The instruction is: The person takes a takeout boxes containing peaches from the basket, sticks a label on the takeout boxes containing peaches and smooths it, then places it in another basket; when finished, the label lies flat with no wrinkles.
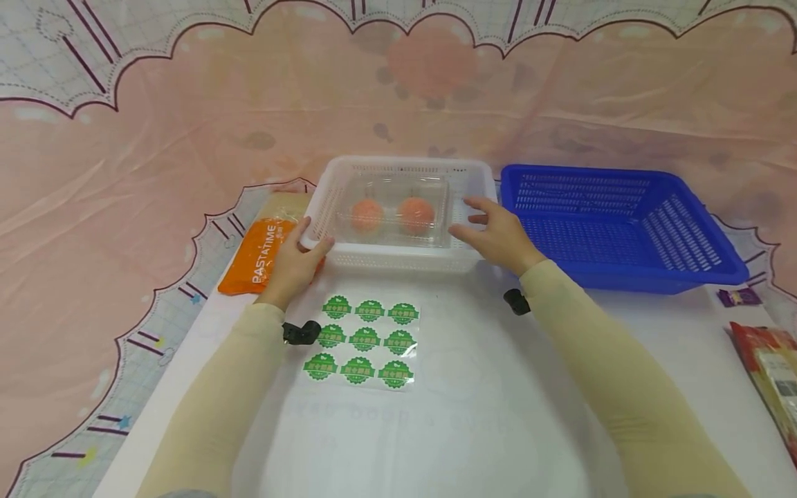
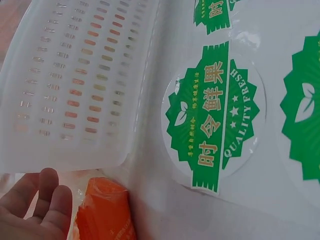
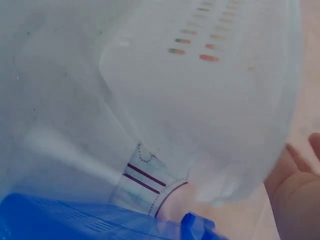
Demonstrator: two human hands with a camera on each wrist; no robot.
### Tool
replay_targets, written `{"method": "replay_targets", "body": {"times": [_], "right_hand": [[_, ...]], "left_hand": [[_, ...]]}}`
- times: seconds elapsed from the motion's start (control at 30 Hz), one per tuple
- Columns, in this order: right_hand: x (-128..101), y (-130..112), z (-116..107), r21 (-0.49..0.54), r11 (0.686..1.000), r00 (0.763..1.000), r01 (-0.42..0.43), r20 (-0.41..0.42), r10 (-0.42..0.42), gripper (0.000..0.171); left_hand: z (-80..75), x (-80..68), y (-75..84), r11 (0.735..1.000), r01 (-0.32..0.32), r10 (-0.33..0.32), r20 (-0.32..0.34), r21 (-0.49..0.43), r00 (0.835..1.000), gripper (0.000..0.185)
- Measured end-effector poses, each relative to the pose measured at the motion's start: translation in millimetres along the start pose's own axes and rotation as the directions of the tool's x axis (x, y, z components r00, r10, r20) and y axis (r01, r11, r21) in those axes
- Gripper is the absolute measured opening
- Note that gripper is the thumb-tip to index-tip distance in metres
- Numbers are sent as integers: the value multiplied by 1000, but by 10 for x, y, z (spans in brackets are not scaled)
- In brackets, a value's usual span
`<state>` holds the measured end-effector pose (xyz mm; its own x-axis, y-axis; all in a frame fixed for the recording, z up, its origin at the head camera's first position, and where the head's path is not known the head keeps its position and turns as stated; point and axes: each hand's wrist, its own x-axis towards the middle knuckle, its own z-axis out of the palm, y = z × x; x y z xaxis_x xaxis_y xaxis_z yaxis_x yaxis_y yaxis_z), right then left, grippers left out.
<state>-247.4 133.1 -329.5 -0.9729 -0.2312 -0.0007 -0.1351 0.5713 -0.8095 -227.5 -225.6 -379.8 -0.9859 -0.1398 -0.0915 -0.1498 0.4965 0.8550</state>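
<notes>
White basket [image 1: 398, 259] sitting right between both hands, near edge toward the wrists. Left hand [image 1: 292, 266] curled round the near left corner, thumb hooked over the rim, fingers tucked under or behind it. Right hand [image 1: 495, 235] spread loose at the right side, fingers straight, tips just over the rim and touching it, not really clamping anything. Inside, between the two grips, a clear clamshell box [image 1: 394, 211] with two orange round things [image 1: 367, 214], too blurry through the plastic to say what exactly. Just left of the left hand, an orange packet [image 1: 261, 256], partly tucked behind that hand. Below the wrists, a sheet of green stickers [image 1: 361, 342]. Right of the right hand, touching or nearly so, a blue basket [image 1: 616, 225]. Right wrist view mostly white blur, only a sliver of palm at the edge. Left wrist view catching just fingertips [image 2: 47, 197].
</notes>
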Motion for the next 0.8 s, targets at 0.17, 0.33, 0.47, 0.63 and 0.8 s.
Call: {"method": "replay_targets", "body": {"times": [0.17, 0.33, 0.47, 0.63, 0.8], "right_hand": [[67, -7, 71, 8, 1000, 1000, 15, -2, -15, 78], [157, -34, 147, 13, 1000, 1000, 5, 13, -5, 79], [228, -38, 189, -6, 1000, 1000, 4, 23, -4, 75], [310, -33, 208, -31, 999, 999, -8, 36, 9, 78], [385, -42, 207, -43, 999, 996, 3, 85, 1, 86]], "left_hand": [[-10, -1, 7, 1000, 8, -8, 10, 1, 1000, 83], [-12, -3, 3, 1000, 5, -5, 1, -5, 1000, 83], [-7, -8, -2, 1000, 11, -11, 2, -6, 1000, 84], [0, -14, 9, 1000, 11, -11, -2, -6, 1000, 81], [-10, -16, 8, 1000, 11, -11, -13, -1, 1000, 81]]}}
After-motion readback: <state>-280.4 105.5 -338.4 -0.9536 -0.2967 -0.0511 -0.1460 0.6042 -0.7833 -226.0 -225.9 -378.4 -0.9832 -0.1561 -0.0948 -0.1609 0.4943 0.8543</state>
